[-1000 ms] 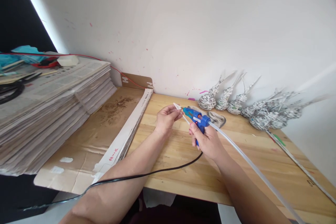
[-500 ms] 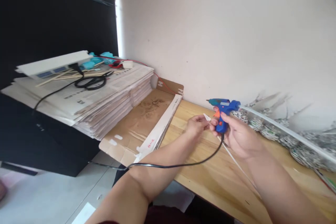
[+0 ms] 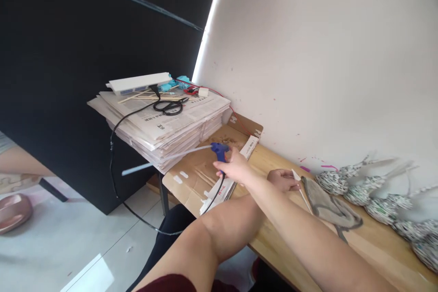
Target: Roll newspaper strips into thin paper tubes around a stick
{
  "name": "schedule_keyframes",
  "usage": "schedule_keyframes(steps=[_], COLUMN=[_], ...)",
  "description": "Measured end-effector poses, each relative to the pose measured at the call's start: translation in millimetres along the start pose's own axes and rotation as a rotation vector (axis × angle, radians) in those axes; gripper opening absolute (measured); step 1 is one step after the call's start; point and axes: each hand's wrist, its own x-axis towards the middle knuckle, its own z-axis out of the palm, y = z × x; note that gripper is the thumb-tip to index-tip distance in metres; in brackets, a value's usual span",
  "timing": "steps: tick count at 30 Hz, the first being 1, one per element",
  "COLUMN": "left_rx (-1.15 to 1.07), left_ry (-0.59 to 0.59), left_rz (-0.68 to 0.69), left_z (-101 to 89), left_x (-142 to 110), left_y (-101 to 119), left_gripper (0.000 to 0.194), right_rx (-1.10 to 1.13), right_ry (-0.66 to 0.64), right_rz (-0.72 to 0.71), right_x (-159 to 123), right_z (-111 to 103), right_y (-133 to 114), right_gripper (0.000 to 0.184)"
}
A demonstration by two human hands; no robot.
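My right hand (image 3: 235, 165) is wrapped round the handle of a blue glue gun (image 3: 219, 150), above the flattened cardboard box (image 3: 195, 169). A long pale glue stick (image 3: 164, 159) sticks out of the gun's back toward the left. The black cord (image 3: 132, 216) loops down from the gun over the floor side. My right forearm crosses over the left one. Farther right, my left hand (image 3: 283, 179) pinches a thin white paper strip (image 3: 304, 198) with a pointed tip over the wooden table (image 3: 273, 155). Beside the strip lies a flat grey-brown piece (image 3: 330, 205) with dark edges.
A tall newspaper stack (image 3: 185, 123) carries black scissors (image 3: 168, 107), thin sticks, blue crumpled pieces and a white box (image 3: 140, 83). Several woven paper objects (image 3: 381, 212) line the wall. At far left are another person's leg (image 3: 23, 159) and a pink slipper (image 3: 15, 212).
My right hand has carried the glue gun left, away from the paper strip, and turned it so the glue stick points left. The view has shifted, and the grey-brown piece has come into sight.
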Motion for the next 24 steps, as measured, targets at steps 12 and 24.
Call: schedule_keyframes(steps=[12, 24], left_rx=[0.046, 0.099], left_ry=[0.043, 0.048], left_rz=[-0.052, -0.043], left_z=[6.4, 1.2], left_x=[-9.8, -8.9], left_y=[3.0, 4.6], left_gripper=[0.017, 0.018], right_rx=[-0.741, -0.777], right_ry=[0.118, 0.133], right_rz=[-0.216, -0.515], right_x=[-10.6, -49.7], right_z=[32.5, 9.8], right_y=[-21.4, -14.5], right_gripper=[0.042, 0.039])
